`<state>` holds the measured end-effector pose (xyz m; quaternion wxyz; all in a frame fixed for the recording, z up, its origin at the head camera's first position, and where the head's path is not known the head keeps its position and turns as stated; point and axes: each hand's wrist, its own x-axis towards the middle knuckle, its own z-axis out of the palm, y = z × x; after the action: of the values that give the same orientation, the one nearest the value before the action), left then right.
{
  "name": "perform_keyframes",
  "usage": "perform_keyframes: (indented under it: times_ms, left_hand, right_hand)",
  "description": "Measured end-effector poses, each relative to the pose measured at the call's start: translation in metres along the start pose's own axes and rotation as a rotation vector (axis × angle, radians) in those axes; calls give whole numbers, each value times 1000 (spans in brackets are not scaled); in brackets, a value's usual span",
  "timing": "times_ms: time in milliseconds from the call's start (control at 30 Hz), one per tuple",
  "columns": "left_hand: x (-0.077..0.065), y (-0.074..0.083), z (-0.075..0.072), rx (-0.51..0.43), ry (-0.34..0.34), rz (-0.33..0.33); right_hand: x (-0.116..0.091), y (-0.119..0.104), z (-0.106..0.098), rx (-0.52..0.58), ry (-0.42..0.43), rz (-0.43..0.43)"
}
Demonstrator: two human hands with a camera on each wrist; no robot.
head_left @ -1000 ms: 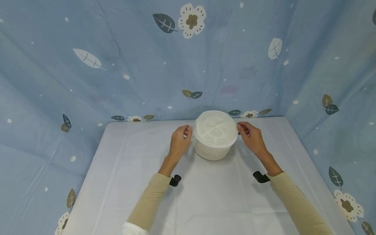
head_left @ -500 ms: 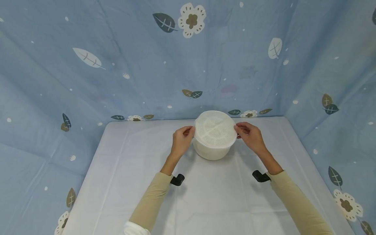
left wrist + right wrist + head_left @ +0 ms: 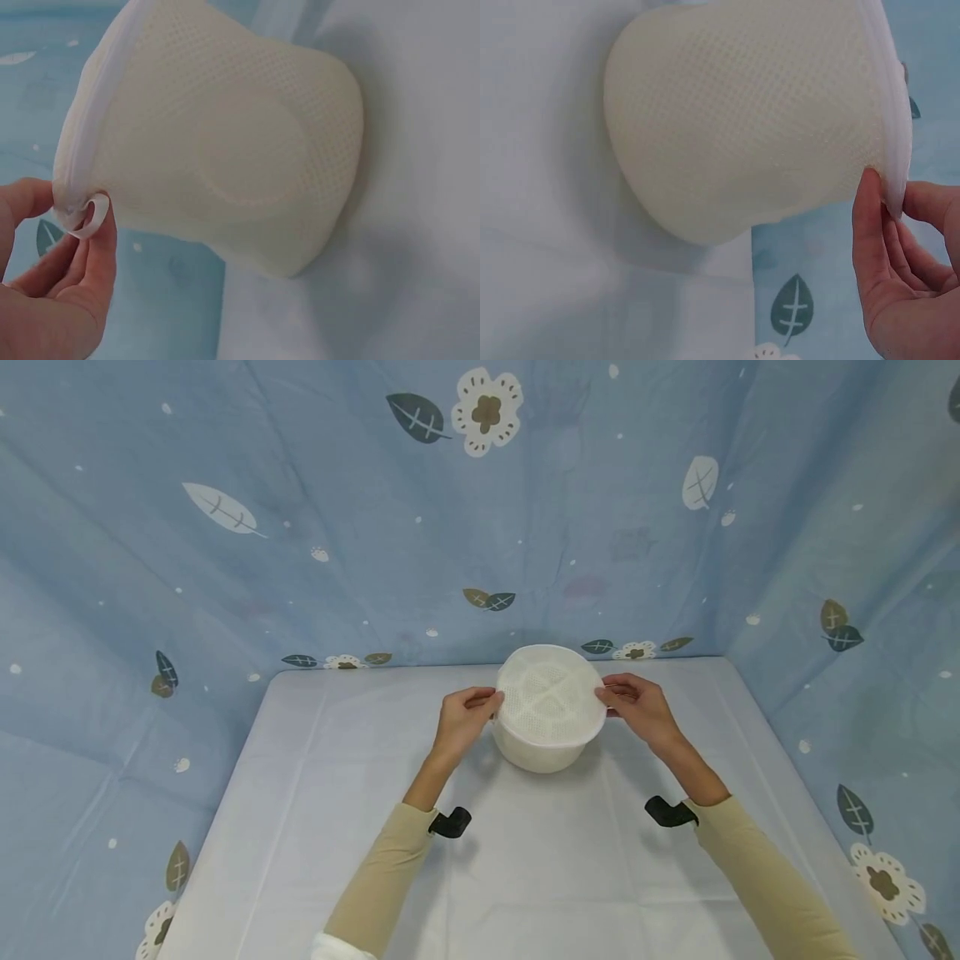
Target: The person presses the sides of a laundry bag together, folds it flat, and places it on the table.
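A round, cream-white mesh laundry bag (image 3: 551,697) stands near the far edge of the table, with mesh panels across its top. Its rim is a white zipped band (image 3: 96,127), plain in the left wrist view. My left hand (image 3: 462,718) pinches the left side of this rim between thumb and fingers, beside a small white fabric loop (image 3: 98,214). On the opposite side my right hand (image 3: 643,710) pinches the rim, thumb on top and fingertips against the mesh side (image 3: 742,112). The bag's inside is hidden.
A white cloth (image 3: 555,860) covers the table. Blue curtains (image 3: 360,510) with leaf and flower prints hang behind it and along both sides, with the back one close behind the bag. Black wrist mounts (image 3: 450,822) stick out from both sleeves.
Both hands have moved inward from beside the bag onto its rim, and now pinch it. The bag's top has tipped slightly toward me.
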<state>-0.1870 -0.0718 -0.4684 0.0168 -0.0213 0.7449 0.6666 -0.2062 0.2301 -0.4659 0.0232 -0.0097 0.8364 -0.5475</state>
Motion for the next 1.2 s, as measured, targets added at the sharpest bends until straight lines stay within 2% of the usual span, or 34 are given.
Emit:
perform_keyframes:
  times_ms: [133, 533, 833, 1200]
  left_hand:
    - [-3, 1, -1, 1, -1, -32]
    - [-16, 2, -6, -9, -18, -68]
    - [-32, 10, -9, -2, -6, -110]
    - [-47, 2, -13, -44, -2, -114]
  right_hand:
    - [-1, -2, 0, 13, -12, 26]
    - [-11, -2, -1, 62, -49, 137]
    - [-24, -4, -1, 71, -81, 143]
    - [-42, -9, 0, 83, -101, 166]
